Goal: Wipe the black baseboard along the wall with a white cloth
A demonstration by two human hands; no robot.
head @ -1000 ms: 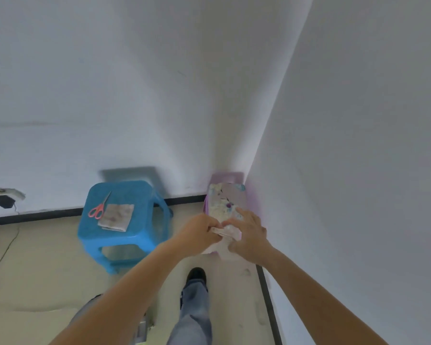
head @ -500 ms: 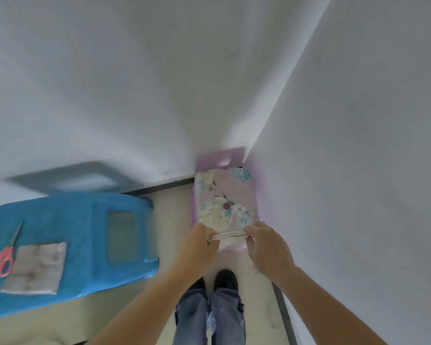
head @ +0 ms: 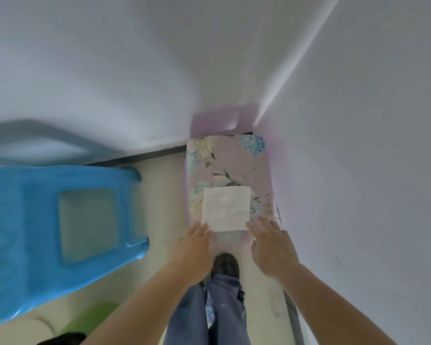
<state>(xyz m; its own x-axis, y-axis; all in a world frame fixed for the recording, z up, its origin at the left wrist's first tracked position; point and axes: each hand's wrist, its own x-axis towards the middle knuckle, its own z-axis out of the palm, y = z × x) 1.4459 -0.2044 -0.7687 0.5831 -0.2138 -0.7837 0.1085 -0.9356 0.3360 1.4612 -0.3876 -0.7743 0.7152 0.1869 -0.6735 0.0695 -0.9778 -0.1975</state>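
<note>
Change: the white cloth (head: pixel 225 209), half a second ago pinched as a narrow folded strip between both hands, has been laid out flat as a square on the floral stool top (head: pixel 234 155); the view has been brought closer to the corner.
Left hand (head: pixel 195 245): fingers are held fairly straight and close together, the tips touching the cloth's near left corner; nothing is gripped.
Right hand (head: pixel 271 245): fingers are spread and flat, the tips resting on the stool top right at the cloth's near right corner; nothing is gripped.
Cloth position: it lies on the near half of the stool top, between the two hands.
Black baseboard (head: pixel 154 154): it is seen along the back wall between the blue stool (head: pixel 35 220) and the floral stool, well apart from the cloth; a further strip runs along the right-hand wall.
Below the hands: a dark shoe (head: pixel 225 265) and blue trouser legs (head: pixel 209 314) are seen.
</note>
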